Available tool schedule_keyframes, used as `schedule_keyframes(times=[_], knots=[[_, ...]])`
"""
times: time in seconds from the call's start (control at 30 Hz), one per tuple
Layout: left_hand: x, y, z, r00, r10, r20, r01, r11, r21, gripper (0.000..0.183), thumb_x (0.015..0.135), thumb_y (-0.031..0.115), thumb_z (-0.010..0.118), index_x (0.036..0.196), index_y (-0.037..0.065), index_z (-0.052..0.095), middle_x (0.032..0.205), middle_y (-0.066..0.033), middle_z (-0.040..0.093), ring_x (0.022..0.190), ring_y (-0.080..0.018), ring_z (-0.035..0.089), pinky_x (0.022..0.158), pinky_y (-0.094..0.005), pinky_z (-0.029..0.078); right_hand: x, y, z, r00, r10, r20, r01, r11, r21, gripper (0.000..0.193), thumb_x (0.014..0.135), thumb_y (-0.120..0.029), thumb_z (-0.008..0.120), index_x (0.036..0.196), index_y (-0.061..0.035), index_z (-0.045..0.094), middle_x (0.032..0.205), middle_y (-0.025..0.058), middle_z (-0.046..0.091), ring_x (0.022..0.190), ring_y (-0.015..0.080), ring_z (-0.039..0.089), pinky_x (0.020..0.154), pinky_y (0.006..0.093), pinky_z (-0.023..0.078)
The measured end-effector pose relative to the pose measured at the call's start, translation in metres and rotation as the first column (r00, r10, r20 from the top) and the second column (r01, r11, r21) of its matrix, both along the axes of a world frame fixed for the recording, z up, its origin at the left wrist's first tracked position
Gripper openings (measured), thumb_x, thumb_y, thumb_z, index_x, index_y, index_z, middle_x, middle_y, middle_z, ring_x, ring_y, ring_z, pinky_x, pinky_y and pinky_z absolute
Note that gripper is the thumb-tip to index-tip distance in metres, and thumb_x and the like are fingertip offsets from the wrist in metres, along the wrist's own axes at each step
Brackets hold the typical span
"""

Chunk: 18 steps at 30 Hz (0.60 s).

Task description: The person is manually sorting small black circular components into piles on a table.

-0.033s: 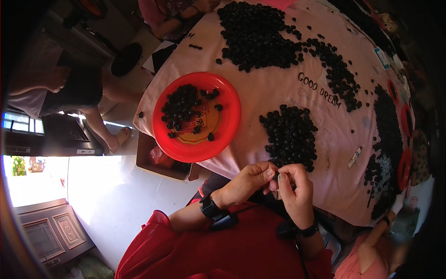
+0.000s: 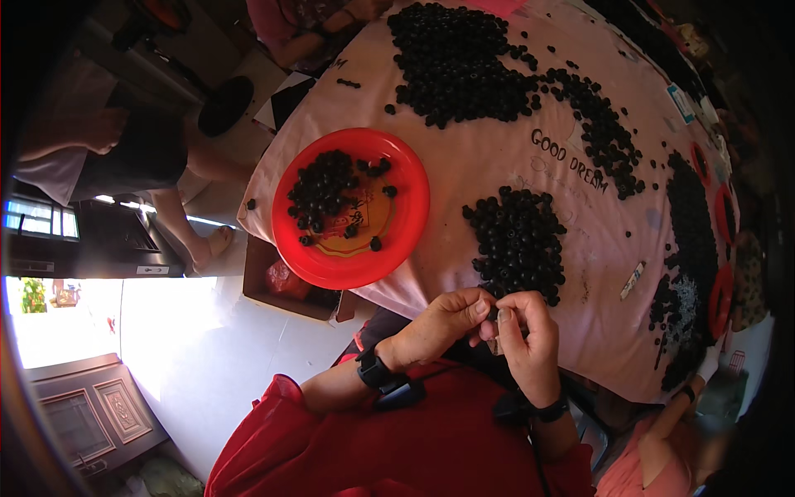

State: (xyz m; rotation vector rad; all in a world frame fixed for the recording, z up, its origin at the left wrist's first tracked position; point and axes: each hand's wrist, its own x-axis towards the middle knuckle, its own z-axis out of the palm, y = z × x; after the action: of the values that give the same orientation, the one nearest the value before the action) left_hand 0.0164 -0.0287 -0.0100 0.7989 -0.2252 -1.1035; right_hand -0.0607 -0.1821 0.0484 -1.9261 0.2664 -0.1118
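Both my hands meet at the near edge of the cloth-covered table, just below a pile of small black round pieces (image 2: 517, 240). My left hand (image 2: 451, 323) is closed in a pinch, its thumb pressed to the fingers. My right hand (image 2: 528, 335) pinches from the other side, thumb and index finger together. Between the fingertips shows a small black round piece (image 2: 493, 315), mostly hidden by the fingers. Left of the pile, a red plate (image 2: 406, 224) holds several more black pieces, heaped toward its upper left.
Larger heaps of black pieces (image 2: 451, 62) lie at the far side and right of the pink tablecloth (image 2: 447, 166). A small white tube (image 2: 633, 280) lies at right. Under the table edge stands a cardboard box (image 2: 290, 302). Other people sit or stand around the table.
My hands stay in place; the right fingertips have shifted slightly and more of the small black piece shows between them. At far left, another person's leg has moved a little.
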Motion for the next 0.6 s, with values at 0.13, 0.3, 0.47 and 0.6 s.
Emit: schedule_keyframes(times=[0.13,0.3,0.47,0.6], knots=[[-0.001,0.000,-0.003,1.000,-0.007,-0.002,0.007,1.000,-0.026,0.032,0.107,0.033,0.049,0.112,0.004,0.060,0.089,0.0001,0.062,0.080,-0.0075,0.055,0.072,-0.0237,0.046,-0.002,-0.005,-0.004,1.000,0.001,-0.014,-0.001,1.000,0.031,0.005,0.099,-0.003,0.057,0.104,-0.0021,0.058,0.077,0.0051,0.065,0.064,0.0098,0.064,0.056,0.0260,0.051],[0.000,-0.001,0.003,0.993,-0.025,0.113,0.020,0.999,0.051,0.033,0.109,0.032,0.044,0.115,0.004,0.060,0.092,0.0010,0.058,0.082,-0.0069,0.053,0.075,-0.0235,0.046,0.004,-0.001,-0.002,0.986,-0.058,0.154,0.084,0.981,-0.172,0.010,0.098,-0.002,0.057,0.108,-0.0014,0.060,0.082,0.0081,0.067,0.064,0.0126,0.064,0.057,0.0277,0.051],[0.001,0.000,0.009,0.983,-0.055,0.173,0.043,0.997,0.071,0.034,0.109,0.033,0.042,0.116,0.005,0.059,0.090,0.0020,0.056,0.083,-0.0059,0.051,0.076,-0.0230,0.045,0.005,0.001,-0.004,0.985,-0.097,0.144,0.134,0.952,-0.277,0.014,0.096,-0.001,0.058,0.109,-0.0011,0.062,0.083,0.0150,0.069,0.065,0.0254,0.068,0.057,0.0334,0.052],[-0.001,0.002,0.007,0.980,-0.063,0.187,0.049,0.996,0.081,0.033,0.110,0.034,0.041,0.115,0.007,0.059,0.088,0.0027,0.056,0.082,-0.0051,0.051,0.076,-0.0220,0.043,0.006,0.004,-0.005,0.985,-0.107,0.132,0.142,0.945,-0.294,0.014,0.095,-0.001,0.058,0.109,-0.0012,0.062,0.082,0.0169,0.069,0.067,0.0300,0.069,0.058,0.0359,0.052]])
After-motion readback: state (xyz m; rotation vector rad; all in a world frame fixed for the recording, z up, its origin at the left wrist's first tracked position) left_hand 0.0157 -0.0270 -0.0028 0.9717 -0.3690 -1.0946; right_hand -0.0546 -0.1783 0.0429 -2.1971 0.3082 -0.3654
